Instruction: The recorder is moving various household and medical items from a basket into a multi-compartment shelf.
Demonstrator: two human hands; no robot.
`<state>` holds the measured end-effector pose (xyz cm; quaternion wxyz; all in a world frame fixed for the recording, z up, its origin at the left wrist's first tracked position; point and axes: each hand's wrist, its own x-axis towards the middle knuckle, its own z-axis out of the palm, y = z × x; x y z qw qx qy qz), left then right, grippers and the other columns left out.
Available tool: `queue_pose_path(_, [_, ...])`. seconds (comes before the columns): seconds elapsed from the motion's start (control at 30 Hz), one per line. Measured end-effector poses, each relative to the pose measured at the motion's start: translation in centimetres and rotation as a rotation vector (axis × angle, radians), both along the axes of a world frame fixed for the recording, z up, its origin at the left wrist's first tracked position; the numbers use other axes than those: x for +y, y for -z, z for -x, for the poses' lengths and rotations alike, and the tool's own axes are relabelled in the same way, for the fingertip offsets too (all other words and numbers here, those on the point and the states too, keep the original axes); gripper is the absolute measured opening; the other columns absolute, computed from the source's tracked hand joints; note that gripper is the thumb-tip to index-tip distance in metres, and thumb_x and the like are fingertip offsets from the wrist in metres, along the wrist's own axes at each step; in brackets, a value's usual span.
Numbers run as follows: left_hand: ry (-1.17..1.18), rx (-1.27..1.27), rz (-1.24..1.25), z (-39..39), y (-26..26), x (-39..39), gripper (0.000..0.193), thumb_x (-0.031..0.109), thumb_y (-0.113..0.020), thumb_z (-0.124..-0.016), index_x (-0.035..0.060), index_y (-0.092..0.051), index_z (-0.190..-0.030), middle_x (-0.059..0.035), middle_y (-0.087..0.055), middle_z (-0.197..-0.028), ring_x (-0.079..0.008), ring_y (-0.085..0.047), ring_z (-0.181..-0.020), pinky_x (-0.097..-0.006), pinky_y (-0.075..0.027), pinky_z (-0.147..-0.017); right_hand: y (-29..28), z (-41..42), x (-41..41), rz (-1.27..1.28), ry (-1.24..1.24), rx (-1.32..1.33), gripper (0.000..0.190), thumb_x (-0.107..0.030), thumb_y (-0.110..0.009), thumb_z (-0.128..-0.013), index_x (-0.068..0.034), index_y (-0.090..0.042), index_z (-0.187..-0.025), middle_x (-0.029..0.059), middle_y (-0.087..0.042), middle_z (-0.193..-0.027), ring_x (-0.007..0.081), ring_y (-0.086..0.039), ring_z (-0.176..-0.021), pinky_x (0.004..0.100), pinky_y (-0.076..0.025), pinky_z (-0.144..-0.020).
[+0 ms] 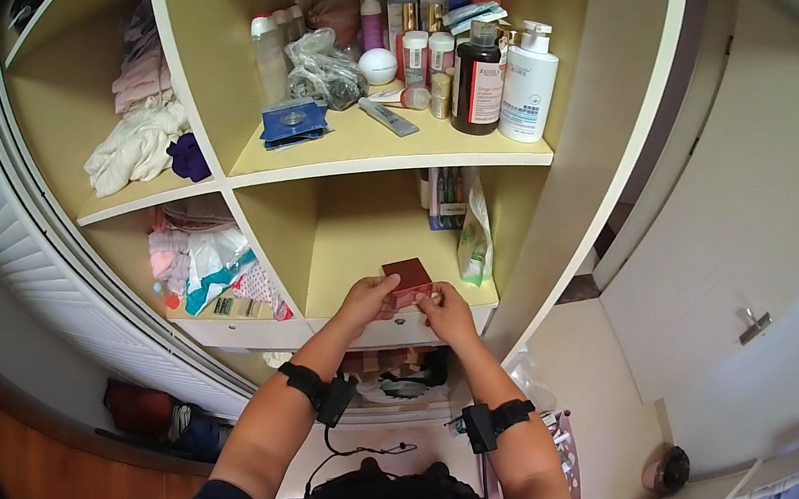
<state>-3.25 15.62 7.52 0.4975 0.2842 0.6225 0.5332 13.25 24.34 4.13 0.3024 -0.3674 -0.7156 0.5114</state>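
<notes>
A small dark red box (407, 274) is between my two hands, in front of the lower shelf compartment of a cabinet. My left hand (368, 300) grips its left side, thumb on top. At its right front corner, the thumb and fingers of my right hand (449, 313) pinch the edge. The box's near side looks pinkish and shiny; what it holds cannot be seen. Behind it, at the right of the lower compartment, stand a white and green plastic pouch (477, 237) and a blue-backed package (447, 199).
The upper shelf (397, 152) holds a dark bottle (477, 82), a white pump bottle (529, 85), a tube (388, 118), blue packets (293, 122) and a crumpled plastic bag (326, 69). Folded clothes (138, 139) lie in the left compartments. A door (751, 220) stands at the right.
</notes>
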Motion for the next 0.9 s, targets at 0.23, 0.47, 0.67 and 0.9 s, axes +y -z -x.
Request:
queue_pose_path(0.23, [0.034,0.287,0.068,0.9,-0.2,2.4,0.052,0.042,-0.056,-0.092,-0.0004,-0.05,-0.12,-0.0067,-0.06,-0.064,-0.0145,-0.058,-0.052,-0.0264,-0.047,-0.046,-2.3,0.5,1.5,-0.39,0.047,-0.316,0.036,-0.033,-0.066,-0.084,-0.001,-0.061,-0.101,0.0164,-0.065,-0.077,0.0357,-0.064,-0.073,0.0423,-0.05,-0.066])
queue_pose_path(0.47, [0.021,0.374,-0.022,2.1,0.7,3.6,0.052,0.036,-0.054,-0.095,-0.0012,-0.043,-0.13,-0.0089,-0.057,-0.056,-0.0153,-0.054,-0.043,-0.0277,-0.043,-0.04,-2.4,1.8,2.2,-0.469,0.05,-0.421,0.035,-0.034,-0.065,-0.085,-0.001,-0.063,-0.097,0.0185,-0.065,-0.076,0.0373,-0.064,-0.073,0.0436,-0.05,-0.066])
queue_pose_path(0.67, [0.041,0.302,-0.036,1.9,0.4,6.2,0.059,0.037,-0.058,-0.093,0.0009,-0.038,-0.134,-0.0071,-0.056,-0.059,-0.014,-0.054,-0.046,-0.0274,-0.043,-0.041,-2.8,2.2,2.7,-0.349,0.146,-0.444,0.039,-0.032,-0.063,-0.085,-0.001,-0.061,-0.11,0.0214,-0.067,-0.083,0.0384,-0.065,-0.077,0.0448,-0.051,-0.07])
queue_pose_path(0.9, [0.136,0.304,0.019,3.2,0.9,11.5,0.069,0.038,-0.059,-0.091,0.0037,-0.029,-0.143,-0.0062,-0.059,-0.063,-0.0137,-0.055,-0.049,-0.0279,-0.043,-0.041,-1.5,1.9,3.0,-0.264,0.271,-0.318,0.047,-0.025,-0.061,-0.083,0.002,-0.055,-0.121,0.0195,-0.066,-0.074,0.0343,-0.067,-0.073,0.0417,-0.052,-0.071])
